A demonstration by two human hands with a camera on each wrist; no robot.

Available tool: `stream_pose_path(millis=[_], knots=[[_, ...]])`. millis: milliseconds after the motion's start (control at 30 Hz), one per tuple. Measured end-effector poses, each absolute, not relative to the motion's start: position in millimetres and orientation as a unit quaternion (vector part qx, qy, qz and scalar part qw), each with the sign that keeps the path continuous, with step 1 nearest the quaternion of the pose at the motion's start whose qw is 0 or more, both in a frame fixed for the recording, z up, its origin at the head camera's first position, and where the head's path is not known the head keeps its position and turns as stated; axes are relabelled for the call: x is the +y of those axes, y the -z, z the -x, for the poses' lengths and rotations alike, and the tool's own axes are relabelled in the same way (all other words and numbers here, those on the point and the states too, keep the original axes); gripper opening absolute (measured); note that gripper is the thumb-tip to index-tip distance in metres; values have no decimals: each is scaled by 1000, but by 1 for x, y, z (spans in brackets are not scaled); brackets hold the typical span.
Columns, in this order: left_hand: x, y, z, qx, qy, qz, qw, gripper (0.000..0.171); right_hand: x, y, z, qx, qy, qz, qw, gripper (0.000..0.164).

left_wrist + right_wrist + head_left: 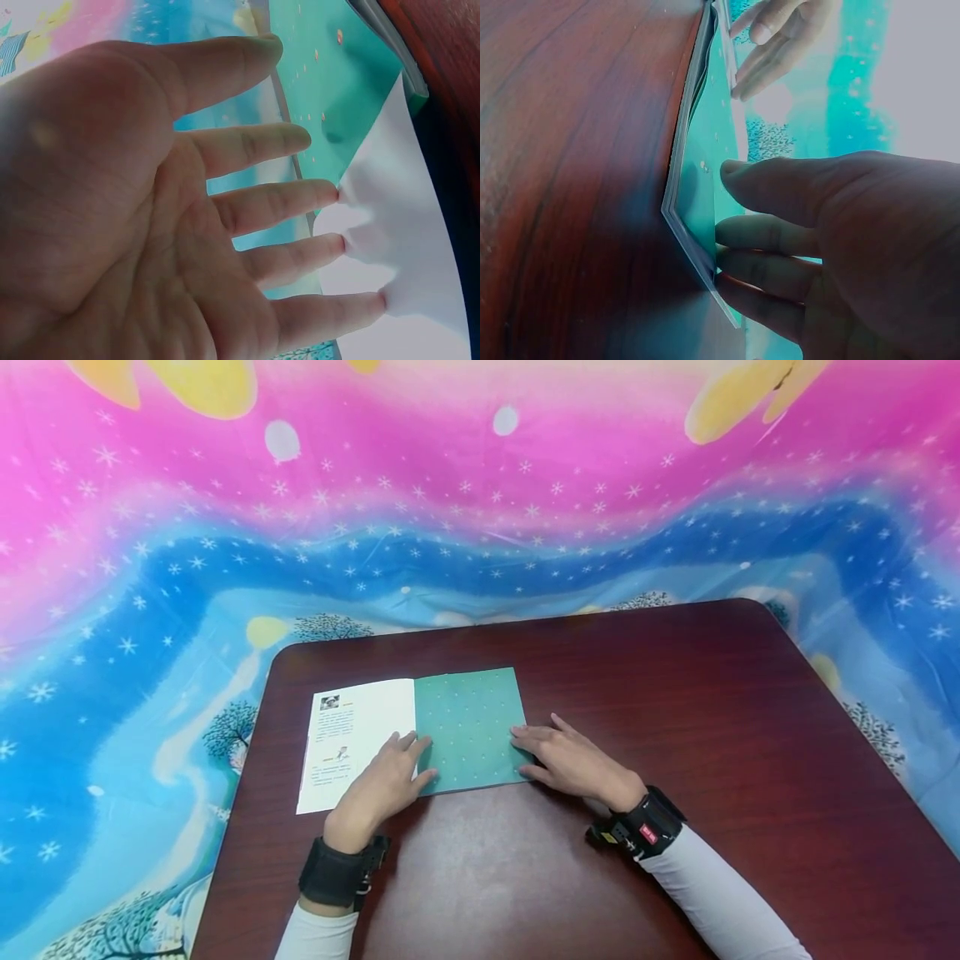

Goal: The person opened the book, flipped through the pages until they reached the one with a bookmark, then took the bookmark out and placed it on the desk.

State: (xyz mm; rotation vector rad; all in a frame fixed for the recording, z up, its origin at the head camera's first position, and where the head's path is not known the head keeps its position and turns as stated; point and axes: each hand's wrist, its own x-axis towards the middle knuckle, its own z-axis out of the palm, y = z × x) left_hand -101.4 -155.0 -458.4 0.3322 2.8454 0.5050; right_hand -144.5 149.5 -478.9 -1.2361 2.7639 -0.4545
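Observation:
An open booklet (468, 718) lies on the table, its left page (378, 718) white with small print and two little pictures, its right page plain green with pale specks. My left hand (386, 781) rests near the fold with fingers spread and straight; in the left wrist view its fingertips touch the white page (405, 240). At the booklet's right edge is my right hand (573, 760), fingers extended, the fingertips touching the green page's edge (705, 172). Neither hand is curled round anything.
The dark reddish-brown table (675, 693) has rounded far corners. Behind and beside it hangs a pink and blue cloth (465, 510) with snowflakes and trees. Black straps (333, 868) with cameras sit on both wrists.

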Motion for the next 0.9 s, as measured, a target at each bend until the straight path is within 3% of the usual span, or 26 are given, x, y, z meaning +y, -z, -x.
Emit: stream_pose_path(millis=[233, 600, 900], knots=[[-153, 459, 100, 973, -158, -117, 120, 62, 151, 484, 150, 893, 164, 419, 24, 52], [-145, 462, 100, 976, -140, -115, 116, 66, 158, 496, 159, 889, 205, 405, 62, 67], [-139, 468, 100, 973, -139, -158, 94, 71, 157, 498, 161, 893, 203, 400, 44, 64]])
